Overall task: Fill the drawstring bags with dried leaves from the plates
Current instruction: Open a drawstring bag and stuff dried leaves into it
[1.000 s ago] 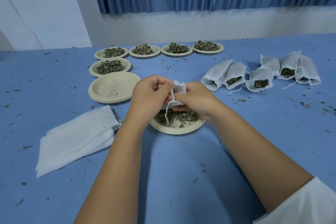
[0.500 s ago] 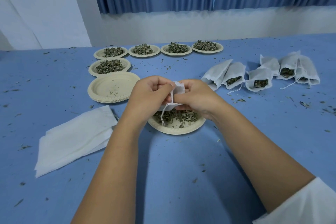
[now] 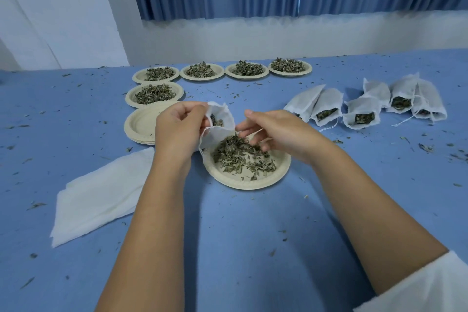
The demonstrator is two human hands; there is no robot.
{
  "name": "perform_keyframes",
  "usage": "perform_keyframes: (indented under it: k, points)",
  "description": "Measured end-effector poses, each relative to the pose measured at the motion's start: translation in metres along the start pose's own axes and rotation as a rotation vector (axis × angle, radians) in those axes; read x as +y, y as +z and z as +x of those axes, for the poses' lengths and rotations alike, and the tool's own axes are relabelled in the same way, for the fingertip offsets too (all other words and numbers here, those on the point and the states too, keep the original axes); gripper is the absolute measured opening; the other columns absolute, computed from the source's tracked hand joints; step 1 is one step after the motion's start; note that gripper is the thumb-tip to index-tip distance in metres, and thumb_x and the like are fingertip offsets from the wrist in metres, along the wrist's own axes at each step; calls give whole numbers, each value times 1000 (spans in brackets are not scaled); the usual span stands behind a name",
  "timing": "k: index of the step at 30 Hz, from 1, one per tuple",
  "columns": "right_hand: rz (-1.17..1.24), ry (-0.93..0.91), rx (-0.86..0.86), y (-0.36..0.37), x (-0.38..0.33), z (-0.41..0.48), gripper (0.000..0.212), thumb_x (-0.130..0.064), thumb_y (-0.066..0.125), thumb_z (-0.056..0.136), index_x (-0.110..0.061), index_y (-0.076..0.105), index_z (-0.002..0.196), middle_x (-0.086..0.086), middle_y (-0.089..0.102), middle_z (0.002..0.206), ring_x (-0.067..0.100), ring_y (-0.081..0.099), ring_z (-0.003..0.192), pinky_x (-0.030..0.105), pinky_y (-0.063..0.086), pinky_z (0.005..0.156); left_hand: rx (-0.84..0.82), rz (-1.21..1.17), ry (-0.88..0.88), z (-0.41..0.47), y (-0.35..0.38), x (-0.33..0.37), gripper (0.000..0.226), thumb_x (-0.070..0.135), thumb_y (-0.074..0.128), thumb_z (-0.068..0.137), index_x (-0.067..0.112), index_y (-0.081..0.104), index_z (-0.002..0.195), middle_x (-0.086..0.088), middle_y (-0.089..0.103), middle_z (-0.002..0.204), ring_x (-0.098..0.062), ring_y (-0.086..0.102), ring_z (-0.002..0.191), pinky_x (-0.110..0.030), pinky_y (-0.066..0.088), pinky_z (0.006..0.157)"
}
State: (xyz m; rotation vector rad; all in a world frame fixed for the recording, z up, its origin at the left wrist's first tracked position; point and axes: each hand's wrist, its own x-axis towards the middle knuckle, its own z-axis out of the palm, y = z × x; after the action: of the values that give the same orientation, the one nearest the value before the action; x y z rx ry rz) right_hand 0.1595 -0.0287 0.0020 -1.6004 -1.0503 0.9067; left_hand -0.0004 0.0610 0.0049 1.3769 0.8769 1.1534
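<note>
Left hand (image 3: 181, 129) raised at far-left edge of plate (image 3: 253, 185), fingers pinching mouth of drawstring bag (image 3: 221, 119). Right hand (image 3: 276, 132) over plate, fingers curled down into dried leaves (image 3: 240, 154); grasp indeterminate. Bag white, mouth gaping, few leaves inside, cord dangling.

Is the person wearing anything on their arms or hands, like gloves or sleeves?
No gloves, rings or watch on the left hand or right hand. Both forearms are bare; a white sleeve shows only on the right arm.
</note>
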Motion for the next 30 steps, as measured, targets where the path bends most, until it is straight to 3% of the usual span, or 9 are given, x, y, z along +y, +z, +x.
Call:
perform_keyframes:
  k: [3,6,9,12,15,20,24,27,30]
  points:
    - [-504,-133,45,6,7,1,21,-38,66,90,-23,73,104,-11,69,103,4,61,91,22,45,78,16,-6,-7,1,-1,-1,12,13,63,88,17,70,79,11,57,50,-2,50,46,-22,49,60]
    - [-758,-198,-56,16,15,3,50,-47,71,83,-29,59,128,-2,53,130,16,43,125,32,35,107,3,17,1,1,-1,0,12,13,63,88,16,71,80,11,57,50,-2,50,47,-18,47,55]
    - [-856,-265,-90,27,20,7,62,-54,70,80,-31,54,135,-3,52,135,20,40,129,37,32,111,-3,26,7,0,0,0,9,13,63,88,14,71,82,11,57,51,-2,50,47,-15,45,51]
    - [-953,-311,-81,33,25,9,58,-52,68,82,-34,55,135,-3,55,132,21,44,126,38,35,108,-9,30,-2,-1,1,-1,10,12,63,88,14,70,82,11,57,50,-2,50,46,-15,45,51]
    - [-918,-338,-35,32,27,10,42,-41,70,85,-31,63,125,-2,58,123,20,47,120,32,37,103,-18,41,-7,-1,2,-1,10,12,63,87,13,71,83,11,58,50,-2,51,47,-18,48,56]
    - [-844,-322,17,30,26,9,24,-28,74,84,-25,72,108,-3,64,104,13,56,97,27,44,82,-15,50,-16,-1,4,-2,11,13,63,88,17,70,79,11,59,50,-1,52,47,-20,50,58]
    - [-644,-262,85,26,23,8,19,-23,79,80,-26,75,98,-14,62,84,2,54,78,8,39,62,-3,52,-13,0,4,-3,12,13,64,88,17,71,79,11,60,50,0,53,47,-17,48,55]
    - [-450,-235,119,18,16,6,11,-24,81,78,-29,73,84,-17,65,73,-4,58,67,6,41,60,16,52,0,-1,6,-2,12,13,63,88,18,70,80,12,60,50,1,53,47,-15,48,54]
    - [-176,-180,150,10,9,2,11,-23,83,75,-27,76,84,-6,75,81,-1,67,74,11,52,70,29,47,26,-3,10,-2,15,10,62,89,19,68,79,12,60,49,2,54,47,-13,48,53]
